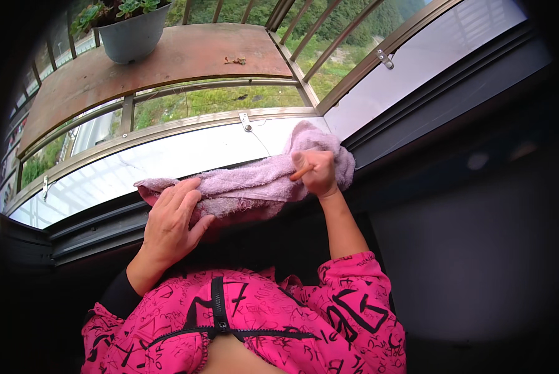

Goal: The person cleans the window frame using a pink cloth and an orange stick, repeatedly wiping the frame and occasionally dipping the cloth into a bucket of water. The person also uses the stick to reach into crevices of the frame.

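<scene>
A pink terry towel (pixel 256 184), folded lengthwise and bunched at its right end, lies along the dark window track (pixel 106 229). My left hand (pixel 174 217) rests on the towel's left part, fingers extended over it and thumb apart on the near side. At the right end, my right hand (pixel 318 173) is closed in a fist around a thin orange-brown stick (pixel 302 172). One end of the stick juts out to the left of the fist; its other end is hidden. The right fist is against the towel.
Beyond the track runs a white ledge (pixel 186 152) with small metal brackets (pixel 246 122). A metal railing (pixel 326 39) encloses a weathered board (pixel 190 56) bearing a grey planter (pixel 132 37) and a small dried scrap (pixel 235 61). The dark window frame (pixel 448 89) continues to the right.
</scene>
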Available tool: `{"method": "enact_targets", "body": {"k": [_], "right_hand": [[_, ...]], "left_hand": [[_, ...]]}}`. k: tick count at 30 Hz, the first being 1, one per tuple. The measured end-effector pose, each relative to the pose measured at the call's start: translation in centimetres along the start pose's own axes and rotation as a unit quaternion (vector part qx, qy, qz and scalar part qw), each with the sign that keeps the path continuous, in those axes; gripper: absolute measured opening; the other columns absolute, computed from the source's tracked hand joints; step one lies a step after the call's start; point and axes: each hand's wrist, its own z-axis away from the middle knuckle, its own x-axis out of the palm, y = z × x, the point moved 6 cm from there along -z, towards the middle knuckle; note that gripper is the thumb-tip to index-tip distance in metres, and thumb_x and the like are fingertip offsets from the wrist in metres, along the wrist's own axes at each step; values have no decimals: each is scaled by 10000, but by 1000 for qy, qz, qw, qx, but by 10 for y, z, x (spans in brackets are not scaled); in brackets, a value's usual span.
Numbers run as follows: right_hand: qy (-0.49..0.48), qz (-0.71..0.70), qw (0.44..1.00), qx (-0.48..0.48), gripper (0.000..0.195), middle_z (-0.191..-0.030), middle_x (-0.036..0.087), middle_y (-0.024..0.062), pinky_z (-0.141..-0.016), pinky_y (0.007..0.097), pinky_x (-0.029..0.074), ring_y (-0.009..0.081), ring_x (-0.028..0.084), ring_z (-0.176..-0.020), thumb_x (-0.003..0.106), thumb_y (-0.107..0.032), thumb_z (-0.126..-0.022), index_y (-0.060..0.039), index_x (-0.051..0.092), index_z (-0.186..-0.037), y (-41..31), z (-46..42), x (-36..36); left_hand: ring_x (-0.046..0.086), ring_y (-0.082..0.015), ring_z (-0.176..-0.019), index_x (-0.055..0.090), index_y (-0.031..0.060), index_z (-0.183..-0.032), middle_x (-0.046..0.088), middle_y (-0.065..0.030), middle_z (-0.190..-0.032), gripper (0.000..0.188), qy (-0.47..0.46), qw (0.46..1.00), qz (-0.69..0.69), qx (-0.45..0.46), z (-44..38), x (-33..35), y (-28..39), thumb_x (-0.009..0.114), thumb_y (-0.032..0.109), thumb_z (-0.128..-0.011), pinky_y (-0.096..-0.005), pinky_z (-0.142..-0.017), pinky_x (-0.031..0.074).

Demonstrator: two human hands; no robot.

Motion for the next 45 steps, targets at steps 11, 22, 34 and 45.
{"method": "enact_targets", "body": {"k": [11,22,34,45], "right_hand": [[-25,-79,950,-302,483,-443,318,18,-362,304,273,179,376,-344,525,-311,-912,-82,442,-495,-148,33,27],[-36,9,953,-301,412,-478,370,46,-393,337,342,224,436,-398,613,-272,-840,-92,419,-524,-107,35,60],[66,108,991,-48,384,-483,482,119,-419,345,363,247,469,-410,590,-186,-879,-18,502,-545,14,3,-15],[-110,-106,988,-14,323,-478,463,143,-412,350,355,238,425,-385,636,-176,-823,-20,555,-552,-81,-38,114]], "left_hand": [[522,-334,-886,515,35,-1174,537,-146,-969,562,51,998,17,-34,5,-7,-21,718,66,-651,-381,-774,432],[571,-305,-968,531,19,-1004,574,-166,-1080,412,181,983,16,-22,36,-80,-5,551,-125,-618,-372,-869,444],[556,-325,-937,565,50,-1048,577,-126,-1013,374,69,995,-52,-48,39,-49,-34,637,-7,-686,-393,-809,451],[533,-254,-835,653,55,-1005,538,-89,-910,334,228,951,-154,-140,83,-95,-44,629,-58,-692,-341,-744,435]]}}
